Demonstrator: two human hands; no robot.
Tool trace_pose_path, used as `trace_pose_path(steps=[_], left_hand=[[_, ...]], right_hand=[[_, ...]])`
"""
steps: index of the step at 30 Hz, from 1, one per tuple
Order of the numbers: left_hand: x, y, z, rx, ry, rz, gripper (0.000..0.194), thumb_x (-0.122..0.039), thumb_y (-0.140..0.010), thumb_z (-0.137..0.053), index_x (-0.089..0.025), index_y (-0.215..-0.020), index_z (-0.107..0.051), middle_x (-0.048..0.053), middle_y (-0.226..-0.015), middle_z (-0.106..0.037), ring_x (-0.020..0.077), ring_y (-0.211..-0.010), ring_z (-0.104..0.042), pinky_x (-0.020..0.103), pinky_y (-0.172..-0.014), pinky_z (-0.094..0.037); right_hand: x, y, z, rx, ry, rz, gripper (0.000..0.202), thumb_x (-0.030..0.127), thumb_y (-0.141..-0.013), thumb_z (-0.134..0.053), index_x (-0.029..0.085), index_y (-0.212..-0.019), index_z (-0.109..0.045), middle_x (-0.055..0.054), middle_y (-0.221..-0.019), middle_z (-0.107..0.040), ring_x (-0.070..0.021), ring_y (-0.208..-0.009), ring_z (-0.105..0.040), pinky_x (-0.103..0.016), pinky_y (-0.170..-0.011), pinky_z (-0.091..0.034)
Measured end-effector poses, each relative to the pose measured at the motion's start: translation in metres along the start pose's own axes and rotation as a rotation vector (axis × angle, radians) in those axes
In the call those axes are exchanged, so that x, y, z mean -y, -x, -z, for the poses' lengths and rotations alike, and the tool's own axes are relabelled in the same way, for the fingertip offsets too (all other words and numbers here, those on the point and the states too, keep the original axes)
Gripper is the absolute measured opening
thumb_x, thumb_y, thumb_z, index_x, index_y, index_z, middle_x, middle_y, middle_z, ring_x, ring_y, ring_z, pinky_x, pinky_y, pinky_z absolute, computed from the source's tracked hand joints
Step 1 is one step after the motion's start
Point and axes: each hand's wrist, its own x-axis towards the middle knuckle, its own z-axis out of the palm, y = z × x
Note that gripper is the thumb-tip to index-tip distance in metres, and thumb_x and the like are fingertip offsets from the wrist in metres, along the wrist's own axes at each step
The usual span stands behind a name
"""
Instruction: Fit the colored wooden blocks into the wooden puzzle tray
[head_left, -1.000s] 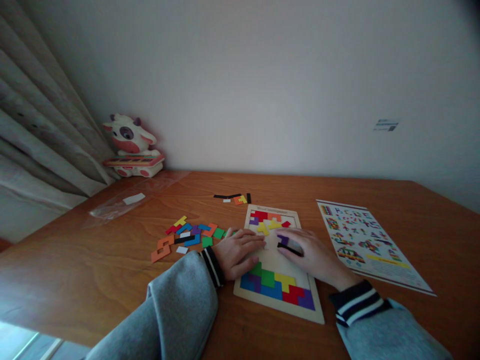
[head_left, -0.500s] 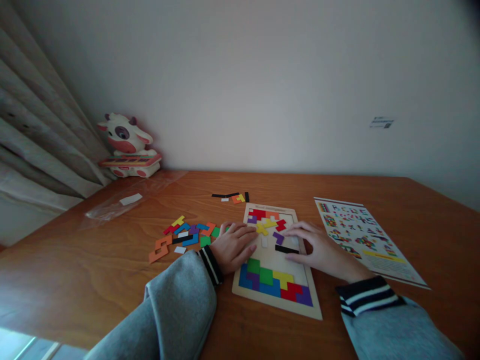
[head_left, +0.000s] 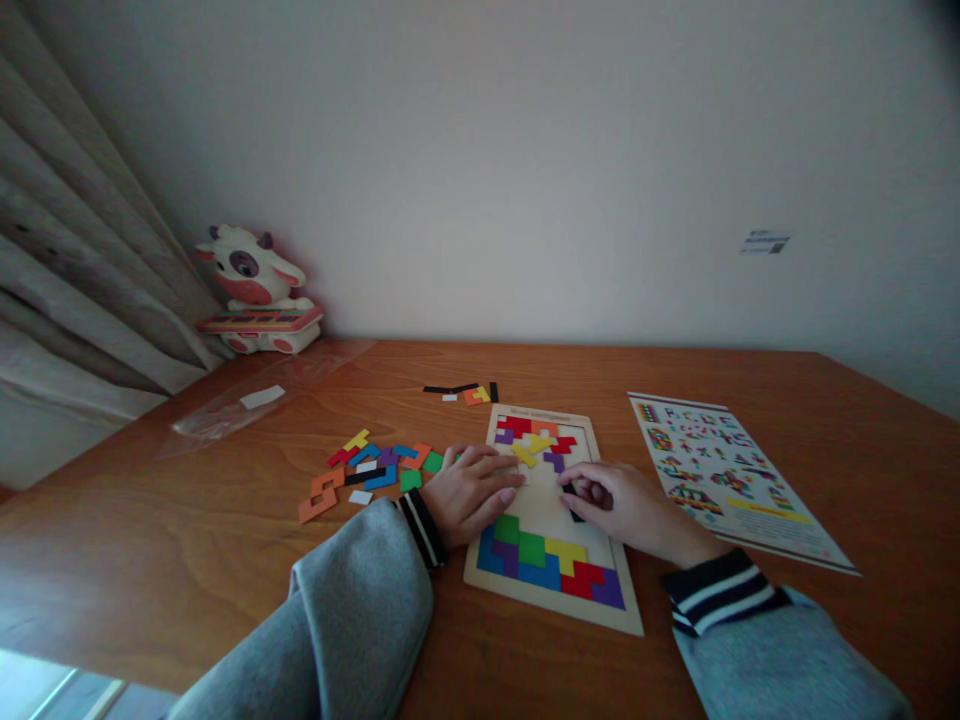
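Left hand is lying loosely open across the pale wooden board's left edge. Right hand is pinching a flat black bar-shaped piece mid-board; likely handling light, stiff, long edges offering best hold. Purple angular piece is lying just beyond.

On the wooden worktop lies a puzzle board, with joined coloured blocks along its near end and others at its far end. The right hand has its fingers curled at a black bar, partly covered, so whether it is pinched or only touched is hard to tell. The left hand rests palm down over the board's left edge. Left of it is a scatter of loose pieces; a printed pattern sheet lies right of the board. A cow toy sits by the curtain, near a clear plastic bag.
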Motion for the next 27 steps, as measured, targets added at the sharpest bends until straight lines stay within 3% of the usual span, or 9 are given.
trace_pose_path(steps=[4, 8, 14, 21, 24, 27], left_hand=[[-0.002, 0.0, 0.003, -0.025, 0.062, 0.043, 0.043, -0.035, -0.105, -0.024, -0.032, -0.134, -0.055, 0.001, -0.14, -0.055, 0.0234, -0.124, -0.047, 0.046, -0.104, -0.029], [-0.003, -0.002, 0.005, -0.06, 0.125, 0.12, 0.048, -0.036, -0.105, -0.019, -0.028, -0.131, -0.058, 0.002, -0.137, -0.058, 0.0229, -0.122, -0.048, 0.044, -0.101, -0.032], [0.001, -0.003, 0.003, -0.042, 0.076, 0.099, 0.05, -0.04, -0.104, -0.017, -0.031, -0.131, -0.059, 0.003, -0.137, -0.057, 0.0248, -0.12, -0.048, 0.046, -0.098, -0.034], [0.004, -0.001, -0.008, -0.04, -0.089, 0.146, 0.046, -0.048, -0.102, -0.022, -0.041, -0.131, -0.057, 0.001, -0.15, -0.04, 0.0306, -0.129, -0.035, 0.052, -0.102, -0.029], [0.004, -0.001, -0.005, -0.086, -0.058, 0.11, 0.048, -0.046, -0.102, -0.021, -0.036, -0.132, -0.058, 0.003, -0.146, -0.046, 0.0295, -0.125, -0.04, 0.051, -0.1, -0.029], [0.003, -0.002, 0.004, -0.131, 0.028, 0.063, 0.051, -0.038, -0.103, -0.019, -0.029, -0.123, -0.065, 0.004, -0.129, -0.062, 0.0244, -0.112, -0.05, 0.046, -0.096, -0.031]], right_hand=[[0.006, 0.001, 0.0, 0.038, -0.098, 0.073, 0.024, 0.031, -0.09, -0.057, 0.023, -0.109, -0.069, -0.006, -0.1, -0.07, -0.0178, -0.086, -0.064, -0.031, -0.077, -0.052], [0.011, 0.0, -0.004, 0.043, -0.018, 0.209, 0.024, 0.03, -0.093, -0.055, 0.025, -0.111, -0.07, -0.007, -0.111, -0.066, -0.0209, -0.107, -0.059, -0.037, -0.095, -0.048], [0.023, 0.0, -0.013, 0.015, 0.143, 0.304, 0.03, 0.026, -0.097, -0.048, 0.028, -0.12, -0.067, -0.008, -0.108, -0.059, -0.0215, -0.104, -0.055, -0.039, -0.093, -0.047], [0.045, 0.0, -0.026, 0.021, 0.277, 0.29, 0.031, 0.038, -0.098, -0.046, 0.034, -0.123, -0.064, -0.006, -0.095, -0.055, -0.022, -0.092, -0.052, -0.041, -0.083, -0.044], [0.045, -0.001, -0.026, 0.004, 0.251, 0.305, 0.032, 0.036, -0.1, -0.043, 0.031, -0.125, -0.062, -0.006, -0.098, -0.057, -0.0226, -0.094, -0.053, -0.041, -0.084, -0.043], [0.04, -0.002, -0.023, -0.054, 0.205, 0.305, 0.032, 0.036, -0.101, -0.04, 0.025, -0.112, -0.068, -0.007, -0.099, -0.059, -0.0226, -0.096, -0.054, -0.041, -0.087, -0.043]])
